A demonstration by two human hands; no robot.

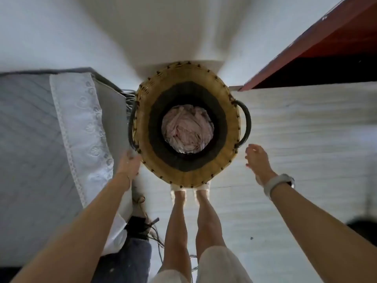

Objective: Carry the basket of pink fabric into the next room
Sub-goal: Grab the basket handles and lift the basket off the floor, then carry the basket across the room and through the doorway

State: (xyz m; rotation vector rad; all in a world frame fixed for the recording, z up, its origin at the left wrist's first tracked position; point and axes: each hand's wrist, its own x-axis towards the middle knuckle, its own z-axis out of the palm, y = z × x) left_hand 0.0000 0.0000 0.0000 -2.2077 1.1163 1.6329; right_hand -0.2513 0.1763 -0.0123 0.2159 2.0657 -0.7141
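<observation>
A tall round wicker basket (228, 152) with a tan rim and a dark inner band stands on the floor right in front of my feet. Crumpled pink fabric (187, 130) lies at its bottom. Dark loop handles stick out on its left (130, 127) and right (245, 123) sides. My left hand (129, 163) reaches to the basket's lower left rim, just below the left handle, and its fingers are partly hidden. My right hand (258, 160) hovers open a little below the right handle, apart from it, with a pale watch on the wrist.
A bed with a grey cover (30, 129) and a white lace-edged cloth (81, 123) presses close on the left. Cables and a dark object (140, 225) lie on the floor by the bed. A red door (318, 41) stands at upper right, white wall ahead.
</observation>
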